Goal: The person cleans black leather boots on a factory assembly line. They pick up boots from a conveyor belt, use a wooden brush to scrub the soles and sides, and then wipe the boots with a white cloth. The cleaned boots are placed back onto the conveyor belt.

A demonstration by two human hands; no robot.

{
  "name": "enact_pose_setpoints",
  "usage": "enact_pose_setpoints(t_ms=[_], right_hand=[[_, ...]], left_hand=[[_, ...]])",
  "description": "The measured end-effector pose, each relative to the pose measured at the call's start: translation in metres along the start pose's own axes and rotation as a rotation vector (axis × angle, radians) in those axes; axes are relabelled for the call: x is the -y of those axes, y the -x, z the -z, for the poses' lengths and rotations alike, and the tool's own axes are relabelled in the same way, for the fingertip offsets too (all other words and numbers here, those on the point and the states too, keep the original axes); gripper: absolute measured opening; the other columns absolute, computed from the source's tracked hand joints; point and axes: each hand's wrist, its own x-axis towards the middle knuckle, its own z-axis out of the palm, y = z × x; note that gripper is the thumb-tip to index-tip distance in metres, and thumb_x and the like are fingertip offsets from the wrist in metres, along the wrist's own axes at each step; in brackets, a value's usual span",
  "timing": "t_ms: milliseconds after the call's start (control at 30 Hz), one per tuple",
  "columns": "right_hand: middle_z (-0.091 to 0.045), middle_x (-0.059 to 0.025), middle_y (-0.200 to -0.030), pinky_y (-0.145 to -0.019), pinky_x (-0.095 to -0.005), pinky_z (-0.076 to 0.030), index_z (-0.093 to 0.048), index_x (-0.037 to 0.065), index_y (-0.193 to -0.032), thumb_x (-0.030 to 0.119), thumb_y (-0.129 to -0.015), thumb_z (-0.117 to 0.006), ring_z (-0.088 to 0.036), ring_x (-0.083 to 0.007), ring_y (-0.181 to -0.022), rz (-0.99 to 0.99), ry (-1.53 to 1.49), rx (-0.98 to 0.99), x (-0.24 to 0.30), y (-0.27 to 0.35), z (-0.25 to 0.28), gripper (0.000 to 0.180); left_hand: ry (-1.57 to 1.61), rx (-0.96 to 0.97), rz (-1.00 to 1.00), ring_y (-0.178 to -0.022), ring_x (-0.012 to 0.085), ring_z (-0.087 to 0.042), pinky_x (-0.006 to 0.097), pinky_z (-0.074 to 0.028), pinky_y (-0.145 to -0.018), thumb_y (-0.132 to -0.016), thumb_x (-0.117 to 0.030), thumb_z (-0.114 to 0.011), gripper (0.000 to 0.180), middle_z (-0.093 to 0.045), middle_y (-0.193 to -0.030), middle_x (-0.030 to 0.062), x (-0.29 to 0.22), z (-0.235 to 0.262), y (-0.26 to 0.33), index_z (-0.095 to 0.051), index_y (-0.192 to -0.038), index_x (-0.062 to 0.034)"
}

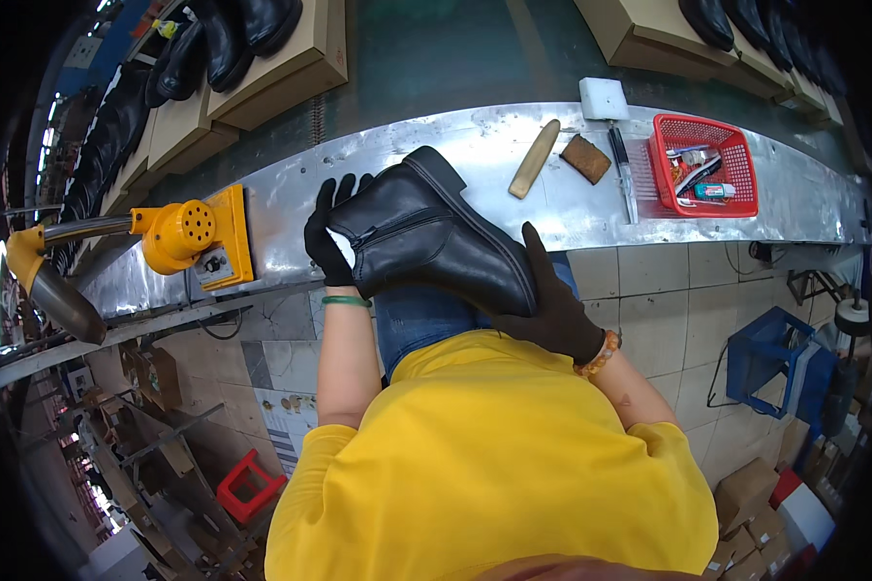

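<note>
A black leather ankle boot [426,237] with a side zip lies on its side between my hands, over the near edge of the metal bench. My left hand [331,232], in a black glove, holds the boot at its shaft opening, some fingers showing past the rim. The toe end rests in my right hand [557,310], gloved dark too, its thumb pointing up along the sole and the other fingers partly hidden under the boot. Beyond the boot are a tan wooden stick [535,160], a brown block [585,159] and a knife-like tool [621,169].
A red plastic basket [754,179] of small tools and tubes stands at the bench's right, near a white block [604,99]. To the left is a yellow machine [179,237] with a bent nozzle. Cardboard boxes [286,73] carrying black boots line the far side.
</note>
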Motion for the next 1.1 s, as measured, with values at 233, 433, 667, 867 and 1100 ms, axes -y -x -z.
enact_pose_setpoints(t_ms=[233,433,667,867,1100], right_hand=[[-0.042,-0.0231,-0.134,-0.098,-0.0358,-0.040,-0.015,0.002,-0.144,0.014,-0.067,-0.074,-0.048,-0.0320,-0.120,0.156,0.043,-0.156,-0.014,0.002,0.002,0.098],[-0.048,-0.0217,-0.129,-0.095,-0.0360,-0.043,-0.017,0.002,-0.144,0.013,-0.065,-0.076,-0.054,-0.0315,-0.114,0.133,0.005,-0.205,-0.011,-0.004,0.022,0.099],[-0.049,-0.0192,-0.125,-0.094,-0.0349,-0.042,-0.013,0.003,-0.145,0.010,-0.059,-0.079,-0.053,-0.0249,-0.110,0.023,-0.413,-0.225,-0.020,-0.008,0.036,0.108],[-0.033,-0.0168,-0.140,-0.108,-0.0351,-0.024,-0.021,0.000,-0.143,0.017,-0.064,-0.071,-0.031,-0.0253,-0.131,0.052,-0.867,-0.368,-0.019,-0.016,0.054,0.095],[-0.037,-0.0181,-0.137,-0.103,-0.0341,-0.032,-0.028,-0.004,-0.138,0.018,-0.077,-0.062,-0.038,-0.0256,-0.126,0.334,-0.317,-0.728,0.008,-0.088,0.183,0.073]], left_hand=[[0.086,0.313,-0.100,-0.123,0.0405,-0.043,0.052,-0.027,-0.108,-0.064,-0.024,-0.057,0.050,-0.063,-0.108,0.0183,-0.002,0.013,-0.004,-0.063,-0.109,-0.0045],[-0.041,0.319,-0.130,-0.121,0.0389,-0.045,0.051,-0.027,-0.107,-0.062,-0.025,-0.058,0.047,-0.065,-0.099,0.0141,0.000,-0.024,-0.003,-0.064,-0.104,-0.0037],[0.212,0.663,-0.005,-0.128,0.0395,-0.036,0.051,-0.022,-0.109,-0.082,-0.026,-0.049,0.051,-0.049,-0.129,0.0215,0.001,-0.050,-0.010,-0.048,-0.128,-0.0029],[-0.269,0.473,0.012,-0.129,0.0347,-0.036,0.049,-0.032,-0.105,-0.085,-0.027,-0.056,0.063,-0.037,-0.139,0.0168,0.012,-0.078,-0.011,-0.031,-0.140,-0.0085],[-1.892,0.499,-0.661,-0.128,0.0371,-0.034,0.046,-0.026,-0.107,-0.073,-0.027,-0.068,0.064,-0.043,-0.136,0.0162,0.058,0.018,-0.011,-0.046,-0.130,-0.0077]])
